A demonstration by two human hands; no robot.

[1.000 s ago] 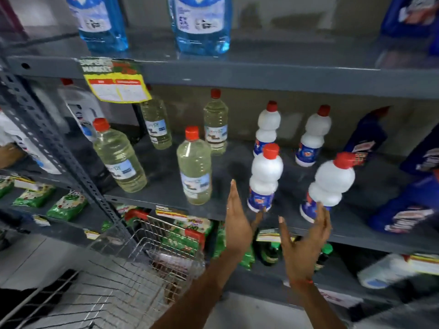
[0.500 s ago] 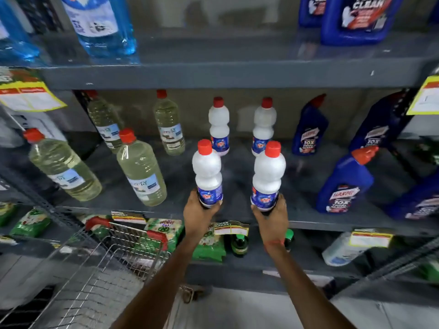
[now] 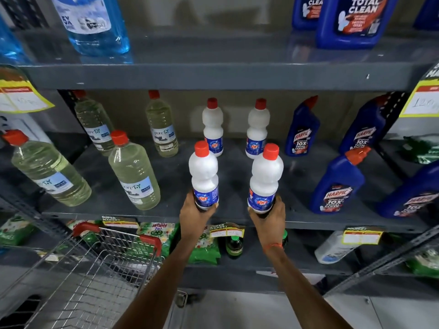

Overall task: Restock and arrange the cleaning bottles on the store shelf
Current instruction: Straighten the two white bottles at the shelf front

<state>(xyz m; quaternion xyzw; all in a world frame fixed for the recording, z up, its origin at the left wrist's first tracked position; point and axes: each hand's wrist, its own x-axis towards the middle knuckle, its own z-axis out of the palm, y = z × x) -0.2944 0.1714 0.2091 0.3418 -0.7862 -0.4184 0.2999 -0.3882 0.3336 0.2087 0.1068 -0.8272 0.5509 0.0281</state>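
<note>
Two hands: we are now gripping a white bottle each, left hand [image 3: 198, 213] and right hand [image 3: 269, 216], no longer empty.
Bottles: left bottle [image 3: 204, 176] and right bottle [image 3: 265, 179] are sitting at the shelf [image 3: 166, 216] front, being aligned.

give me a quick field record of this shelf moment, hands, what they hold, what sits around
left hand: gripping base of left front white bottle
right hand: gripping base of right front white bottle
bottle pose: both upright, at the middle shelf front edge
behind: two more white bottles
left of them: clear yellowish bottles
right of them: blue Harpic bottles
below left: wire cart
</note>
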